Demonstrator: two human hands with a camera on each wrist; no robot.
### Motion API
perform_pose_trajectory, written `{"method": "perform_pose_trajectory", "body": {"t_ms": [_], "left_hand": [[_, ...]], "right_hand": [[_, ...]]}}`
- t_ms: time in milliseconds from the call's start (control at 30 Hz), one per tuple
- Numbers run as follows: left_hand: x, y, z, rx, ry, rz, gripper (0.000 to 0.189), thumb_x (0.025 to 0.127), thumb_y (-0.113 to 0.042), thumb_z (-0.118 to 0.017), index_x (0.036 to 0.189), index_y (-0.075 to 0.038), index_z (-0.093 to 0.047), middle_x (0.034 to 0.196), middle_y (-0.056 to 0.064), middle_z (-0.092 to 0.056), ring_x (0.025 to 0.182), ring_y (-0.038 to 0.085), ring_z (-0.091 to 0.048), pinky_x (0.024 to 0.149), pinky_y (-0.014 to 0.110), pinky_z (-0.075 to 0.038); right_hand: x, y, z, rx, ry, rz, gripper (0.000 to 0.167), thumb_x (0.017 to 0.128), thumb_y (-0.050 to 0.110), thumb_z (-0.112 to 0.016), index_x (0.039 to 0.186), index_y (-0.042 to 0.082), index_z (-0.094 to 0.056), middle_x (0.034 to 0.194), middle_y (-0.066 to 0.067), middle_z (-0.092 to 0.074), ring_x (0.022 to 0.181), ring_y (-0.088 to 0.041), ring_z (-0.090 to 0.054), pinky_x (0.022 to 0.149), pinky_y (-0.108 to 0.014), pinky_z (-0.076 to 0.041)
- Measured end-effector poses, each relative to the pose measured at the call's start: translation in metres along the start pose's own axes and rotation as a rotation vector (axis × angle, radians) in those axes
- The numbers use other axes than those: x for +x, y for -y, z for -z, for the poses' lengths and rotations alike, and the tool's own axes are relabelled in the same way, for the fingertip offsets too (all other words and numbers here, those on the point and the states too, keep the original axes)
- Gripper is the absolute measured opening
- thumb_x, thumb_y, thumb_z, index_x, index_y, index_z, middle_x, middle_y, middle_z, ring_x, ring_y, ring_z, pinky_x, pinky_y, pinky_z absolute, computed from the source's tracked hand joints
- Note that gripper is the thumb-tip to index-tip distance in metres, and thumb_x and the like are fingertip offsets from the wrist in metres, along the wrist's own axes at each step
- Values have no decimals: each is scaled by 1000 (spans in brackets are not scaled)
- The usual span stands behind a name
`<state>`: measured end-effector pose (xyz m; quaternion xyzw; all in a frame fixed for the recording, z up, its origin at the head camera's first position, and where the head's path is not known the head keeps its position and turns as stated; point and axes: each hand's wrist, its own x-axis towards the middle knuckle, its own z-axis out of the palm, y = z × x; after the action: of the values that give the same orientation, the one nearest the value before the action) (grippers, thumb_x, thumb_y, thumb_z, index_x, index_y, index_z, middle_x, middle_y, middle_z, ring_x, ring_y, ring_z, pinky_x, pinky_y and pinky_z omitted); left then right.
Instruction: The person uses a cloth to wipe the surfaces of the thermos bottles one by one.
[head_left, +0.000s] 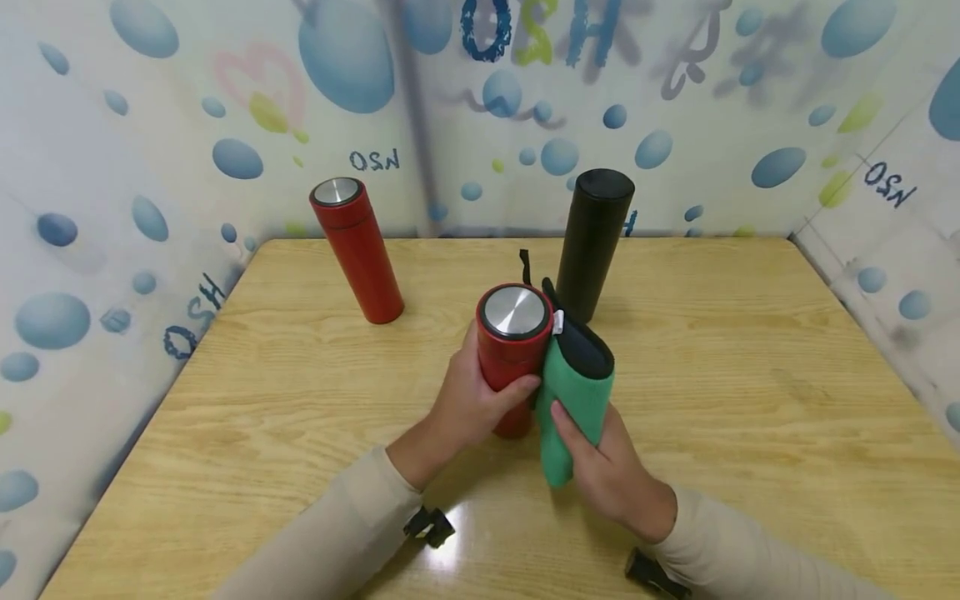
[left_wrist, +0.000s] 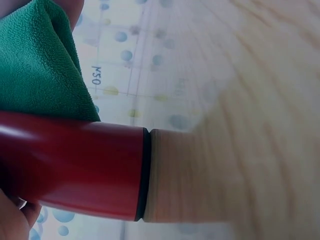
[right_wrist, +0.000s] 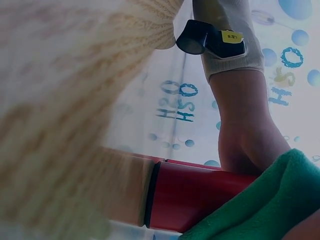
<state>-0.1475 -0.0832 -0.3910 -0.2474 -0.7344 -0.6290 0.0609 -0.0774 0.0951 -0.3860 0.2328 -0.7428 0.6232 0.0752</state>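
Near the table's middle, a red thermos flask (head_left: pixel 513 350) with a steel-topped lid stands with its black-ringed base on the wood. My left hand (head_left: pixel 468 396) grips it from the left, thumb across its front. In my right hand (head_left: pixel 611 475) is a folded green fleecy cloth (head_left: pixel 558 450) with a black side, a small white tag and a black strap. The cloth lies against the flask's right side. In the left wrist view the green cloth (left_wrist: pixel 40 70) touches the red flask (left_wrist: pixel 85 167). From the right wrist, the flask's lower part (right_wrist: pixel 195 195) shows beside the cloth (right_wrist: pixel 265 205).
Another red thermos flask (head_left: pixel 358 254) stands at the back left of the wooden table (head_left: pixel 225 433). A black flask (head_left: pixel 596 242) stands behind the cloth, toward the back edge. Patterned sheeting (head_left: pixel 480 142) with blue spots hangs around the table.
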Motion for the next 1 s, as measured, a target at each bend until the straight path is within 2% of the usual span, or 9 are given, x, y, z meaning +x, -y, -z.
{"method": "perform_pose_trajectory", "body": {"t_ms": [167, 333, 467, 567, 733, 800, 900, 1000], "left_hand": [[0, 0, 1, -15, 12, 18, 78, 87, -42, -76, 148, -22, -32, 141, -3, -53, 128, 17, -53, 101, 39, -53], [3, 0, 2, -31, 2, 3, 80, 85, -50, -75, 148, -24, -32, 141, -4, -53, 129, 18, -52, 101, 40, -53], [2, -1, 1, -11, 0, 2, 81, 85, -51, -74, 147, -22, -32, 140, -3, -53, 127, 17, -53, 100, 38, -54], [1, -1, 1, -2, -1, 0, 81, 85, -51, -74, 147, -21, -32, 140, -2, -53, 127, 17, -53, 99, 39, -54], [1, -2, -1, 20, -20, -5, 83, 85, -54, -73, 148, -19, -32, 140, -1, -54, 127, 18, -53, 102, 41, -53], [0, -2, -1, 32, -18, 10, 84, 85, -55, -73, 148, -18, -31, 141, 0, -53, 128, 18, -53, 102, 41, -53], [-1, -2, -2, 31, -8, 32, 86, 85, -56, -73, 148, -17, -30, 142, 0, -52, 129, 18, -53, 103, 41, -52], [-2, -2, 0, 38, 0, 43, 88, 84, -65, -68, 148, -18, -29, 141, -1, -52, 127, 17, -53, 102, 41, -53]], "right_hand": [[1, 0, 0, 11, 14, -46, 22, 104, 0, -42, 124, -6, -48, 97, -6, -54, 88, -7, -54, 81, -22, -49], [4, 1, 1, 23, 35, -51, 19, 105, 1, -40, 119, -8, -48, 91, -7, -52, 82, -9, -52, 77, -25, -49], [3, 2, 1, 19, 33, -64, 21, 105, 1, -40, 122, -7, -47, 93, -7, -51, 84, -8, -52, 78, -24, -48], [1, 2, 1, 11, 13, -24, 23, 103, -3, -41, 125, -6, -47, 95, -7, -53, 85, -8, -53, 79, -23, -48], [2, 2, 1, 52, -6, 164, 27, 96, -16, -41, 121, -8, -48, 85, -8, -52, 73, -12, -53, 72, -26, -48], [2, 2, 0, 67, -11, 204, 30, 95, -18, -41, 122, -8, -48, 88, -7, -53, 76, -12, -54, 73, -25, -48], [1, 1, 0, 61, -22, 201, 34, 94, -18, -42, 126, -8, -48, 95, -7, -55, 83, -11, -54, 78, -22, -48], [0, 1, -1, 17, -19, 123, 31, 97, -13, -43, 127, -5, -49, 97, -6, -55, 87, -9, -53, 81, -21, -48]]}}
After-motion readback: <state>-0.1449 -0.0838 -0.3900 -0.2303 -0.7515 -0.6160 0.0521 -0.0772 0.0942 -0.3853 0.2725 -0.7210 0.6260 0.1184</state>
